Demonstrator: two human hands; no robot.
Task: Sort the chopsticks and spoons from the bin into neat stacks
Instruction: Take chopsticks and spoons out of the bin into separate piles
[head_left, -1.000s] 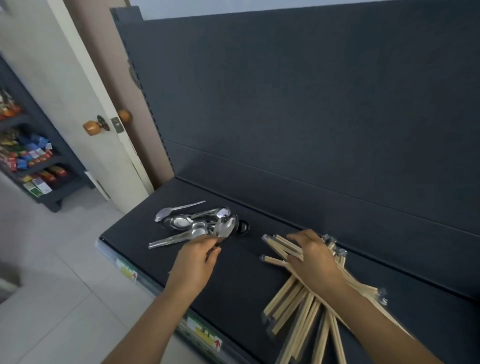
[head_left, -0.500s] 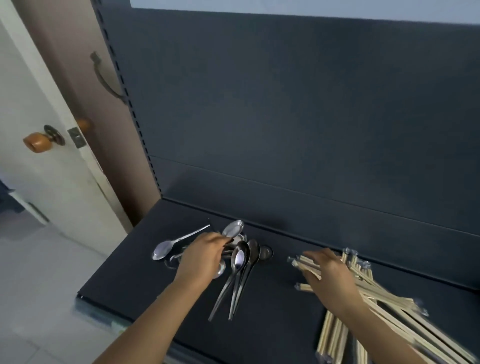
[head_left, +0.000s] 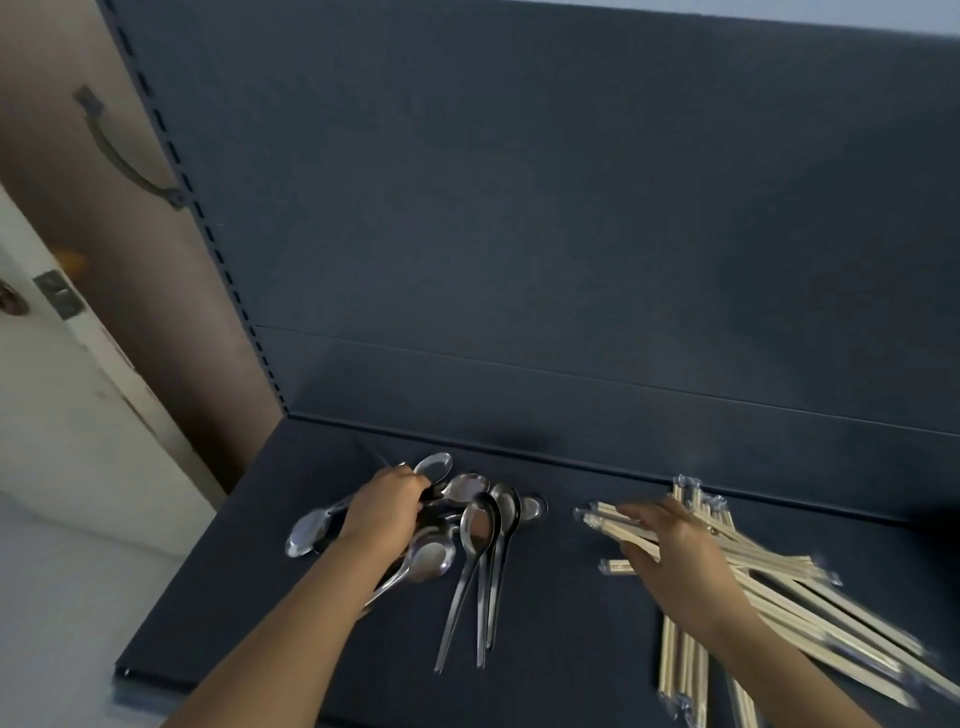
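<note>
Nearest you, both forearms come up from the bottom edge and cross the front lip of the dark shelf (head_left: 561, 639). On the left half lie the spoons (head_left: 480, 525), a loose metal heap. Three long handles point back toward you, side by side and just touching, with their bowls at the far end. One more spoon sticks out to the left of the heap, bowl outward.

On the right half lie the chopsticks (head_left: 779, 577), pale wooden pairs in clear sleeves. A few lie straight toward you at the near edge, and the rest fan out diagonally to the right (that side is blurred, so you cannot count them). The two heaps sit well apart, with bare shelf between them.

A little farther in, your left hand (head_left: 387, 512) sits on top of the spoon heap, knuckles up, its fingers (head_left: 415, 491) curled down around some of the handles in a grip. Your right hand (head_left: 675, 545) lies palm down on the far ends of the chopsticks. Its fingers (head_left: 641, 553) are straight and spread, resting on the sticks and grasping nothing.

Beyond your hands the shelf meets a tall dark back panel (head_left: 519, 234), with a slotted upright (head_left: 208, 234) along its left edge. Far left stand a brown wall and a white door (head_left: 62, 415).
</note>
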